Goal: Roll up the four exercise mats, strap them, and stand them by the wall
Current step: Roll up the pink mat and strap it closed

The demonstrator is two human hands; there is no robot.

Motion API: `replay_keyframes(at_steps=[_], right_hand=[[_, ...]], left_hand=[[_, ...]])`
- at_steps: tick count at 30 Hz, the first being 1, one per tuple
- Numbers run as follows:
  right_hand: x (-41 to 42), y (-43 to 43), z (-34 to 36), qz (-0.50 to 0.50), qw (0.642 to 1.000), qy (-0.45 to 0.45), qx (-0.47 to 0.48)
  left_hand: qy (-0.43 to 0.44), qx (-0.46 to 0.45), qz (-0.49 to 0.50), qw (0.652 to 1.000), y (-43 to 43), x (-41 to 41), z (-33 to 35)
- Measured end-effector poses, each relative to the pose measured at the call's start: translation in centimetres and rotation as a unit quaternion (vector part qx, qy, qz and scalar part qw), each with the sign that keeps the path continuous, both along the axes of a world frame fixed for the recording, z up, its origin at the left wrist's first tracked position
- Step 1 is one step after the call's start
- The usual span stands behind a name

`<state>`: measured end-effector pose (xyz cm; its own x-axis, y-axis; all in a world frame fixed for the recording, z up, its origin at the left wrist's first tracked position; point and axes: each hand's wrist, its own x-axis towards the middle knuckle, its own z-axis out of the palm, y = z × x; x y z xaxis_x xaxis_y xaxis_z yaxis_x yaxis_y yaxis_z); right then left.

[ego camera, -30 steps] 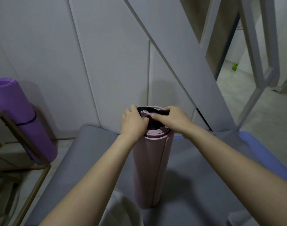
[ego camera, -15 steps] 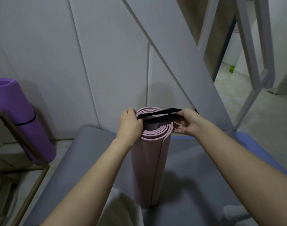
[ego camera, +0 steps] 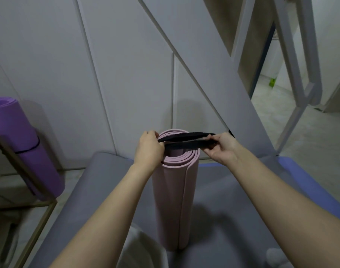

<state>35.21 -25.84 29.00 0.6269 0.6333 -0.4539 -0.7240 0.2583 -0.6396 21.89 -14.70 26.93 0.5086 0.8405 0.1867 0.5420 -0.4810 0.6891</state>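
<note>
We look from one head-worn wide-angle camera, forward and down. The wall (ego camera: 126, 64) stands close at twelve o'clock, floor (ego camera: 320, 144) toward three.

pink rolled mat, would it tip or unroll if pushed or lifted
Probably tippy: the pink mat stands tall and narrow on end on the grey mat. Likely to loosen, since the black strap is stretched over its top, not around it. Looks like light foam.

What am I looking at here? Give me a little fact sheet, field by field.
pink mat: rolled, standing upright on grey mat
black strap: loop stretched over the roll's top, not yet around it
left hand: grips strap's left end
right hand: pinches strap's right end
purple mat: rolled, banded, by the wall
blue mat: flat, unrolled
</note>
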Motion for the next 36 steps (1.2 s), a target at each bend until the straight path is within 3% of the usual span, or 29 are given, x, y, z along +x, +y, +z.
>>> replay_keyframes(at_steps=[3, 7, 13, 15, 19, 22, 26, 32, 36], right_hand=[[0.4, 0.0, -0.6, 0.024, 0.999, 0.016, 0.03], [0.9, -0.1, -1.2, 0.111, 0.987, -0.108, -0.053], [0.8, -0.7, -1.7, 0.21, 0.937, -0.26, -0.103], [1.0, -0.7, -2.3, 0.227, 0.912, -0.316, -0.128], [0.7, -0.7, -2.2, 0.254, 0.827, -0.464, -0.192], [0.3, -0.4, -2.2, 0.261, 0.824, -0.468, -0.183], [0.2, 0.7, -3.2, 0.158, 0.834, -0.496, -0.182], [0.4, 1.8, -3.3, 0.109, 0.782, -0.556, -0.262], [1.1, 2.7, -3.2, 0.13, 0.811, -0.48, -0.308]], left_hand=[[-0.021, 0.006, -0.001, 1.0, -0.3, 0.0, 0.0], [-0.031, 0.016, 0.015, 0.999, -0.8, 0.1, 0.0], [-0.041, 0.012, 0.025, 0.999, -1.3, 0.0, -0.4], [-0.039, -0.003, 0.019, 0.999, -1.2, 0.1, -0.6], [-0.018, -0.029, 0.011, 0.999, -0.2, 0.5, -0.8], [-0.025, -0.047, 0.027, 0.998, -0.2, 0.4, -0.8], [-0.038, -0.043, 0.059, 0.997, -1.0, 0.5, -0.3], [-0.058, -0.136, 0.06, 0.987, 0.1, 1.4, -0.9], [-0.073, -0.229, 0.06, 0.969, 0.7, 2.0, -1.0]])
